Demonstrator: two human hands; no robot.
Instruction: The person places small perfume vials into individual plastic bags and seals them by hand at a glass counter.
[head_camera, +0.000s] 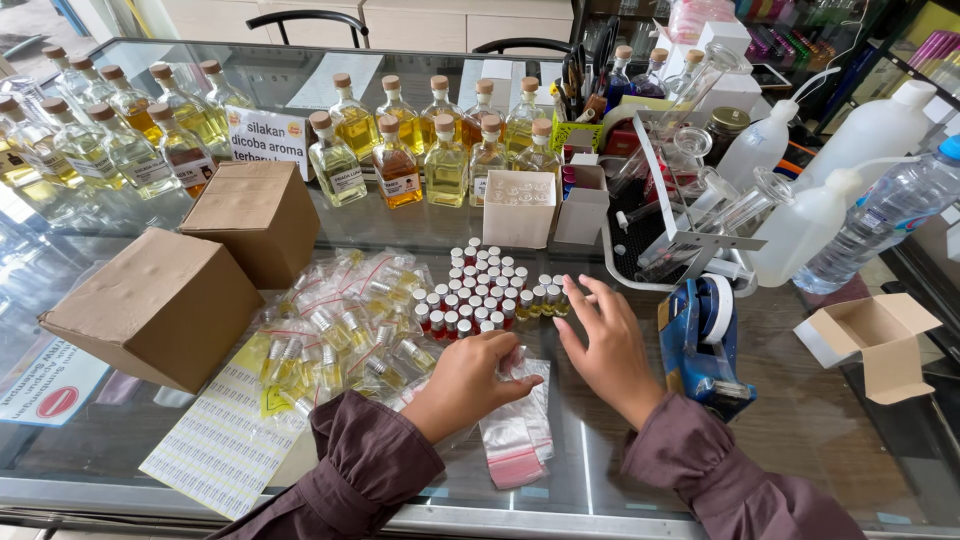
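**Head view: two hands at a cluster of small vials**

Head view shows the cluster of small vials (487, 291) standing upright on the glass counter (820, 440), its rows running away from the person toward the white cardboard box (519, 208) behind it. The right hand (607, 345) lies at the cluster's near right corner, fingers spread and slightly curled, fingertips touching or just beside the nearest vials; whether they pinch one cannot be told. The left hand (472, 378) sits just in front of the cluster, fingers curled down and pressed onto a stack of small clear zip bags (520, 430) that stretches from the cluster toward the person. The right hand is the nearer one to the vials.

Left of the cluster lies a heap of bagged vials (345, 335), then two brown cardboard boxes (210, 265) and a label sheet (215, 445). Right of it stands a blue tape dispenser (700, 345). Beyond the cluster, corked bottles of yellow liquid (420, 155) line up.
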